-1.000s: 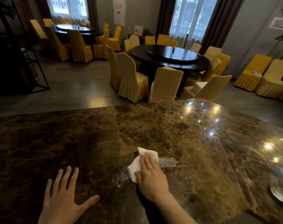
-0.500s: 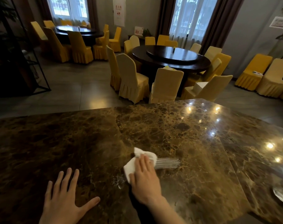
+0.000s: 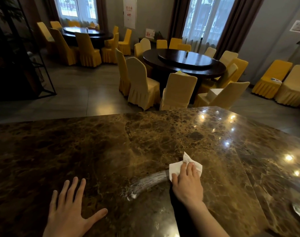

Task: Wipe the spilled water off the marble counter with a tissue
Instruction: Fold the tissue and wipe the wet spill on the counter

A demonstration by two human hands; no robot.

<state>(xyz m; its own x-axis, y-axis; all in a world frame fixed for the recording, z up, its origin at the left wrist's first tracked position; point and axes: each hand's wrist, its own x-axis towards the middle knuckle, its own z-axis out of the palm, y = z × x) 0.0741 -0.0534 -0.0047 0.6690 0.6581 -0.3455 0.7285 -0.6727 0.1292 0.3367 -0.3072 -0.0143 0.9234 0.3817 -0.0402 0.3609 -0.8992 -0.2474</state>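
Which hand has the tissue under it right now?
The right hand, pressing the white tissue onto the marble counter. The left hand lies flat and spread, with nothing under it.

The right hand (image 3: 187,183) slid the tissue (image 3: 177,168) rightward across the counter (image 3: 77,151), off the spot it covered a second ago, and left a curved wet streak (image 3: 145,183) trailing behind to its left.

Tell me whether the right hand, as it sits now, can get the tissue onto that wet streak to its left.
Probably yes. The right hand already presses the tissue flat on the marble counter, and the wet streak starts right at the tissue's left edge. Nothing lies between them; the left hand rests flat beyond the streak's far end.
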